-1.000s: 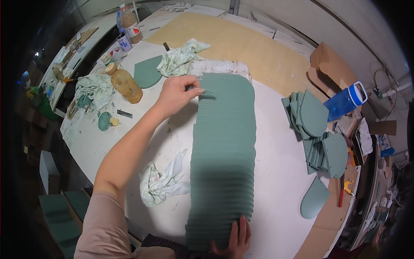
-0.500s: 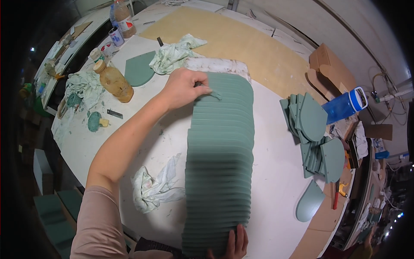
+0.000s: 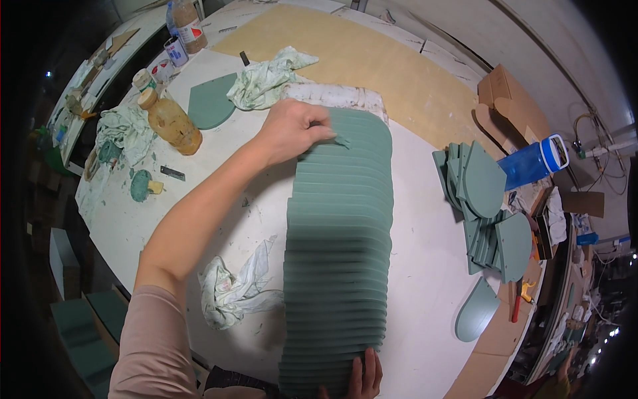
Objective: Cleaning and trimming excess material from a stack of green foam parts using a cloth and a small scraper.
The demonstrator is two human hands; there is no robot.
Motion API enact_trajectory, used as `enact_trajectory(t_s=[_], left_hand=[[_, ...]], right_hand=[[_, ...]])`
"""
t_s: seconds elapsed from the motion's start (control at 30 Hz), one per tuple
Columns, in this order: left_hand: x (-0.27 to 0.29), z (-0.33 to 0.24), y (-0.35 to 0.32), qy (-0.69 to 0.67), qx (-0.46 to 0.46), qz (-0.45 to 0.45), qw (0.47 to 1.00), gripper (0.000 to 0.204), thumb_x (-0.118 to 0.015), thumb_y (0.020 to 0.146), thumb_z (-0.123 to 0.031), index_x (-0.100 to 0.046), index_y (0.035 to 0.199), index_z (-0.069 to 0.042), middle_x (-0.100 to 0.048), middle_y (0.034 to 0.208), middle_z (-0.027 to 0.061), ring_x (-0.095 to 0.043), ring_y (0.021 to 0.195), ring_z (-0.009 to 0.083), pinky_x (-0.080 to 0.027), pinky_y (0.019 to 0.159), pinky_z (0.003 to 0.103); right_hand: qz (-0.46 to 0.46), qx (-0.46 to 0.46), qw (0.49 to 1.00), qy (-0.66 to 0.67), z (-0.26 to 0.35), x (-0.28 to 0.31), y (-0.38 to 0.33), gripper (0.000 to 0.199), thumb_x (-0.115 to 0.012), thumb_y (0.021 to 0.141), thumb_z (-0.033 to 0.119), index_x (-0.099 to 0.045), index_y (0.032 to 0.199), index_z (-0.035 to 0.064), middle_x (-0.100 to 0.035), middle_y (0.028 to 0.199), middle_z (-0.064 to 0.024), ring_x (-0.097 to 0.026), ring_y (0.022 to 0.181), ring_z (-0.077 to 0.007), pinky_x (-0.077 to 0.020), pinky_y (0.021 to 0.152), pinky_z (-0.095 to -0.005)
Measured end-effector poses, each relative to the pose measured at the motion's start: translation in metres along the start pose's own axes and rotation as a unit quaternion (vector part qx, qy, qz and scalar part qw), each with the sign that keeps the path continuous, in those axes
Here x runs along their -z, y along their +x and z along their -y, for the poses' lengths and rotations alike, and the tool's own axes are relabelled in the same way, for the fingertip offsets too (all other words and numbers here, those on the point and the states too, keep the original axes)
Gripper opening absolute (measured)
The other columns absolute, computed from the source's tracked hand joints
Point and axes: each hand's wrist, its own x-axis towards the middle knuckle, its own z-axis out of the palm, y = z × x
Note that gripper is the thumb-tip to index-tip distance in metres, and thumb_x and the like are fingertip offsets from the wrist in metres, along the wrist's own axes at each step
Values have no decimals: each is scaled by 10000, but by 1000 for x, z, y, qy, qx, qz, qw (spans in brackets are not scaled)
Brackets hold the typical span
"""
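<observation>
Close in, the right hand [image 3: 364, 380] is resting against the near end of a long row of overlapping green panels [image 3: 342, 206], its visible fingers lying almost together; whether they are gripping anything, I cannot tell. The row is running away down the middle of the white bench [image 3: 425, 299]. To its right a loose green panel [image 3: 477, 310] is lying flat, and to its left a crumpled cloth [image 3: 232, 292] is spreading beside it. Farther on, more panels are leaning in a fanned stack [image 3: 483, 179] near a blue container [image 3: 525, 166]. Over the row's far end, the left hand [image 3: 296, 130] is pinching a small green scrap [image 3: 343, 141] between closed fingertips. Beyond, a stained bottle [image 3: 171, 126] is standing at left, and a tan sheet [image 3: 345, 56] is covering the back.
</observation>
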Motion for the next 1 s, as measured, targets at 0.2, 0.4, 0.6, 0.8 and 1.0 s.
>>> enact_trajectory(t_s=[0.2, 0.4, 0.6, 0.8, 1.0], left_hand=[[-9, -6, 9, 6, -26, 2, 1000, 129, -743, 796, -120, -672, 794, -13, -593, 640, 88, -516, 594, 175, -420, 578, 317], [-11, -10, 10, 25, -23, 4, 999, 133, -748, 789, -171, -684, 782, -55, -630, 659, 96, -572, 620, 248, -450, 606, 361], [-14, -11, 10, 19, -28, -23, 999, 126, -761, 790, -110, -672, 791, -20, -606, 641, 87, -516, 577, 184, -418, 573, 327], [-15, -11, 7, 22, 12, -3, 1000, 146, -758, 788, -210, -690, 771, -82, -661, 676, 93, -617, 641, 274, -475, 626, 381], [1, -10, 0, -34, 45, -11, 998, 154, -760, 784, -172, -670, 763, -49, -618, 638, 80, -551, 594, 216, -443, 597, 345]], right_hand=[[43, -6, 999, 6, 5, 10, 6, 910, -796, 740, 415, -426, 1452, -14, -422, 1471, -306, -463, 1276, -517, -433, 1019, -592], [47, -28, 998, 24, 11, 14, 10, 898, -795, 750, 394, -421, 1454, -20, -417, 1474, -307, -456, 1280, -514, -421, 1028, -590], [40, -27, 999, 20, 11, 13, 9, 902, -794, 745, 407, -425, 1448, -23, -426, 1468, -306, -461, 1279, -509, -420, 1033, -581], [40, -12, 999, 3, 7, 10, 6, 897, -792, 743, 407, -431, 1443, -21, -429, 1469, -303, -460, 1282, -507, -420, 1036, -575], [42, -5, 999, 13, 5, 11, 7, 906, -794, 738, 415, -430, 1446, -17, -429, 1470, -303, -462, 1282, -507, -424, 1031, -578]])
